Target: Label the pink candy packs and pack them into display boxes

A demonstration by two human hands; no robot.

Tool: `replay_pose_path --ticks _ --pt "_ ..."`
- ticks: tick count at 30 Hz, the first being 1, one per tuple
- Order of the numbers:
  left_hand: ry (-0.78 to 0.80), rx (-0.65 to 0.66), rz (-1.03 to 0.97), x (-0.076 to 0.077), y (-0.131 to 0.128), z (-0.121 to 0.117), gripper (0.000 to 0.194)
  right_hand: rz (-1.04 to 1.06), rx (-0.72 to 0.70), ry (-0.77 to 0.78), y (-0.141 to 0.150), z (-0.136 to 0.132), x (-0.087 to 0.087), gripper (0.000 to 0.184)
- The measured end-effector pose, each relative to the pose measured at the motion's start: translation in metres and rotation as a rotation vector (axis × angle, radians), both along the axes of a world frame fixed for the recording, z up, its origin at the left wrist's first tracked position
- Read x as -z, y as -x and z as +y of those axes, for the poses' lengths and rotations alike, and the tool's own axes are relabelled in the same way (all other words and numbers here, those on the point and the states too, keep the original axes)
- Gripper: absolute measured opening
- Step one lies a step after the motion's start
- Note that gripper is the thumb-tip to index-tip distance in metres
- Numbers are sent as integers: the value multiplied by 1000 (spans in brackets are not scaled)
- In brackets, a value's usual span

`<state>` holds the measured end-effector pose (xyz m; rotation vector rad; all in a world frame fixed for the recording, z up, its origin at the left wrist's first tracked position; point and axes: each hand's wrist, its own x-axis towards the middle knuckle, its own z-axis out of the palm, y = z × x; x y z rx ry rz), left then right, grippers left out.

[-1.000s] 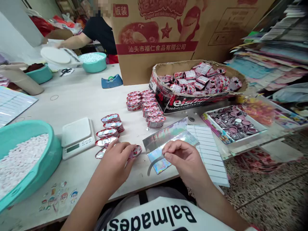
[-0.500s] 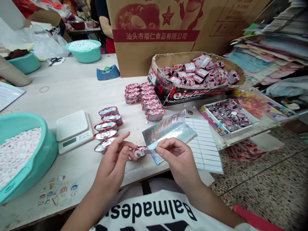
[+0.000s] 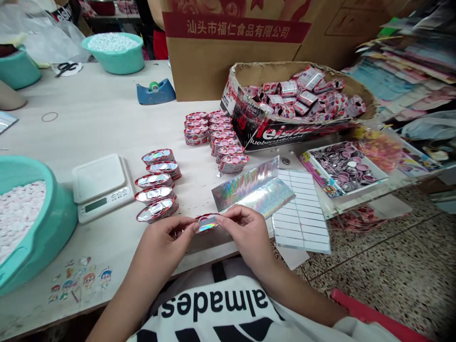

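A small pink candy tin [image 3: 206,222] sits at the table's near edge, pinched between both my hands. My left hand [image 3: 164,243] grips its left side with thumb and fingers closed. My right hand [image 3: 245,232] presses a shiny holographic sticker onto the tin's top, fingers pinched. Just left of the hands stands a column of several tins [image 3: 156,181] with holographic seals. A holographic sticker sheet [image 3: 253,189] lies just beyond my right hand, beside a white backing sheet [image 3: 302,213] with peeled label rows.
A white digital scale [image 3: 99,185] and a teal basin of white candies [image 3: 32,223] stand at the left. Stacked pink tins [image 3: 213,135], a cut-down box of wrapped packets [image 3: 295,102], a tray of lids [image 3: 344,164], a tape dispenser [image 3: 155,91] and a large cardboard box [image 3: 249,42] lie beyond.
My right hand peeled a holographic strip from the sheet and brought it left onto the tin. My left hand lifted the tin and now pinches it. The view tilted downward.
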<state>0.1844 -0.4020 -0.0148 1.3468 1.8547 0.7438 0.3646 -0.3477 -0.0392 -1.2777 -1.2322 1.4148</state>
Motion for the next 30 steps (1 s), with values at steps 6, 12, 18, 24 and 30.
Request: replay_pose_path --ticks 6,12,18,24,30 --pt "91 42 184 1 2 8 24 -158 14 -146 5 3 12 14" --pt "141 63 290 -7 -1 16 26 -226 12 -302 7 4 14 15" --pt "125 116 322 -8 -2 21 25 -269 4 -328 7 2 14 14" --pt "52 82 407 4 7 15 25 -151 -20 -119 8 7 11 12" --pt "-233 223 357 14 8 5 10 -242 -244 -50 -4 12 6 14"
